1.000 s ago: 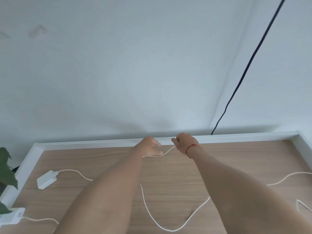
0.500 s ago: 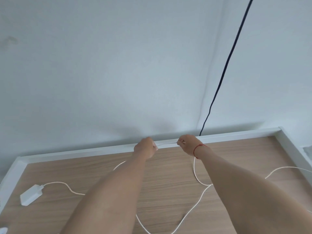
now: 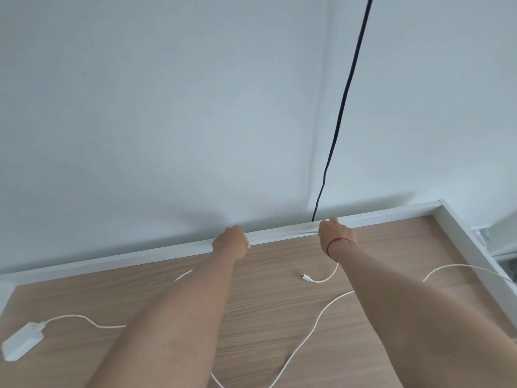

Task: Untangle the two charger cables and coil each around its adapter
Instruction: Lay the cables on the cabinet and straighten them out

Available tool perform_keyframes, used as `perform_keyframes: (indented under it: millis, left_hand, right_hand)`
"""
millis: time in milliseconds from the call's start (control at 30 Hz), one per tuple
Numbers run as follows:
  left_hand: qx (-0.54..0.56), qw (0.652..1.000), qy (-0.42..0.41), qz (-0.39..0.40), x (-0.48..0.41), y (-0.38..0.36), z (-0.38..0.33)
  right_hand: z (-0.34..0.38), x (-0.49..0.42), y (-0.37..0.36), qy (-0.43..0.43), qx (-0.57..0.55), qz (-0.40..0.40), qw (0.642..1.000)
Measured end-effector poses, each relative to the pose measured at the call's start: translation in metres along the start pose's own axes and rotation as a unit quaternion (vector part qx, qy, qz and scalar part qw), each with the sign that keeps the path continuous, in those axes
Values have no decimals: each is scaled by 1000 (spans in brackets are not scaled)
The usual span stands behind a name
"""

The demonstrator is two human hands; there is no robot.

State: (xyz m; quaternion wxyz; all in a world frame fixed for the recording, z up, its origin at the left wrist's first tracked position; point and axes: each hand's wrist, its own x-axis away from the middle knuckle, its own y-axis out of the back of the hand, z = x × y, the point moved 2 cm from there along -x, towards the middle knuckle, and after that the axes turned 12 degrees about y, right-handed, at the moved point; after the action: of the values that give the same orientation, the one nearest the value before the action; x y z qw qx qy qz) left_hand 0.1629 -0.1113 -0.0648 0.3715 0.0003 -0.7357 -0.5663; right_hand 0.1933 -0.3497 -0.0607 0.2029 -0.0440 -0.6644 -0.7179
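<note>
A wooden tabletop (image 3: 279, 309) with pale, fine horizontal grain filled the lower part of the view. A raised white border (image 3: 140, 257) ran along its far edge and turned a corner at the upper right, continuing down the right side. Behind it stood a plain, pale grey-white wall (image 3: 167, 107). A thin black cord (image 3: 342, 107) hung down this wall from the top of the view and ended at the border's far edge.

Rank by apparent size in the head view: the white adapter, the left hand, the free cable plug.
1. left hand and white adapter: look alike, and the adapter lies nearer the camera, so unranked.
2. cable plug: clearly smallest.
</note>
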Motion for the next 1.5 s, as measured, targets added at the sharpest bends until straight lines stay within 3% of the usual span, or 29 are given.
perform_keyframes:
  millis: [133,300,567,733,1033,1200,1367,1500]
  left_hand:
    - [3,1000,3,-4,-4,-2,-6]
    - [8,1000,16,14,-7,-7,-3]
    - [18,1000,7,24,-9,-8,2]
    - [41,998,-48,29,-8,-22,-6]
    - [72,996,-52,23,-5,-49,-13]
    - [65,997,-46,17,-4,-49,-11]
    - [69,997,-37,26,1,-44,-12]
    - [83,995,-38,27,10,-40,-12]
  right_hand:
    - [-5,-1,-5,-33,-72,10,997]
    - [-8,-1,1,-31,-131,-51,990]
    - [-28,5,-1,-47,-36,-43,997]
    - [-41,6,-14,-87,-57,-35,994]
    - [-61,0,-25,-31,24,-133,990]
    - [-61,-1,-40,-29,-27,33,999]
    - [-56,1,-26,-58,-21,15,998]
    - [-48,3,-15,-67,-98,29,992]
